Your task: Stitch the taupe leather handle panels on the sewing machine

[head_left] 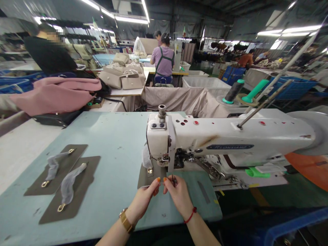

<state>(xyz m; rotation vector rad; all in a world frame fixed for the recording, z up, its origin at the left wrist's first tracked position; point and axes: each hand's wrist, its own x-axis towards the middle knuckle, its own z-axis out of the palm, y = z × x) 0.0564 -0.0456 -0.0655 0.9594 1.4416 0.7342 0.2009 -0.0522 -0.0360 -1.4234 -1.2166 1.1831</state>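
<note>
The left hand (143, 200) and right hand (179, 197) work close together, fingertips almost meeting just in front of the presser foot (164, 159) of an industrial sewing machine (217, 135); the right pinches small dark thread snips (174, 180), while the left seems to hold a fine pale thread (153, 186), too thin to be sure. Just beyond the left hand, a taupe leather panel (146, 177) with a metal D-ring (150, 172) lies seemingly under the foot. A careless snip could nick that leather or cut the thread too short, and a slip toward the foot could endanger the fingers if the machine is triggered.
</note>
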